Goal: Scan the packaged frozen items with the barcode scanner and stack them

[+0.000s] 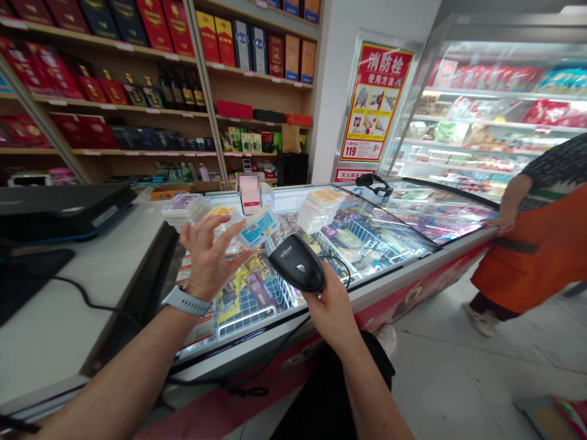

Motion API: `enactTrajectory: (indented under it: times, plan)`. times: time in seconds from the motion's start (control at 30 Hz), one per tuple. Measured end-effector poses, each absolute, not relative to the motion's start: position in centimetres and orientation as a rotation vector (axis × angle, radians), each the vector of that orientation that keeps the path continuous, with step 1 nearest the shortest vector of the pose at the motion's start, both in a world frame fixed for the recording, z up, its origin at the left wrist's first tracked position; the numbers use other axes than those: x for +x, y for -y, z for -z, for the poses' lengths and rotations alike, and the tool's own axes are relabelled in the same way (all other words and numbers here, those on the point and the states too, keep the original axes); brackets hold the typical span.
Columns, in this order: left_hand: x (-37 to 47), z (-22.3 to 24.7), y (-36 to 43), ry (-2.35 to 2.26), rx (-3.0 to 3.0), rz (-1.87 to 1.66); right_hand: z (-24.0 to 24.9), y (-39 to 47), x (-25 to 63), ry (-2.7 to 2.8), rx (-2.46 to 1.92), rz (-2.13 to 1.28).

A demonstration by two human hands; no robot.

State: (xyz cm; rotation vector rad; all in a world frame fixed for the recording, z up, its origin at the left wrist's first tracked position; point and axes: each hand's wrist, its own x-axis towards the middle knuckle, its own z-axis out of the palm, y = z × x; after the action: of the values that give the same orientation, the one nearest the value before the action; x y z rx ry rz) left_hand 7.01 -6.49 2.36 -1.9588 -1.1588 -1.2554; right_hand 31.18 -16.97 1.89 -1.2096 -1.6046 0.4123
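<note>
The left hand point(208, 253) pinches a blue-labelled box point(259, 228) at ten o'clock from the black scanner point(297, 264) the right hand point(331, 304) grips.

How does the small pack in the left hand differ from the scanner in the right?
The pack is pale with a blue label; the scanner is mostly black. The pack is flat and boxy, while the scanner's head is rounded. The left hand pinches the pack; the right hand grips the scanner. Both are held up.
</note>
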Motion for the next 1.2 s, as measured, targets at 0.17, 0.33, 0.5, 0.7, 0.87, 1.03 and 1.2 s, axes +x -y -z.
enactTrajectory:
  times: [0.17, 0.33, 0.5, 0.7, 0.87, 1.03, 1.2]
  plan:
    - [7.2, -2.4, 6.6, 1.157, -1.976, 1.273, -2.0, 17.1, 31.3, 1.613, -1.227, -0.41]
    - [7.3, -2.4, 6.7, 1.123, -1.965, 1.272, -2.0, 17.2, 31.3, 1.618, -1.229, -0.421]
    - [7.2, -2.4, 6.7, 1.12, -1.968, 1.273, -1.9, 17.1, 31.2, 1.628, -1.234, -0.413]
    - [7.1, -2.1, 6.5, 1.162, -1.965, 1.252, -1.8, 17.1, 31.2, 1.629, -1.24, -0.391]
    - [7.1, -2.5, 6.8, 1.238, -1.933, 1.337, -1.7, 17.1, 31.3, 1.597, -1.204, -0.369]
    - [5.4, -3.0, 5.7, 1.406, -1.724, 1.508, -1.7, 17.3, 32.3, 1.51, -1.205, -0.361]
    - [3.7, -2.8, 3.3, 1.535, -1.571, 1.568, -1.8, 17.7, 33.8, 1.395, -1.24, -0.357]
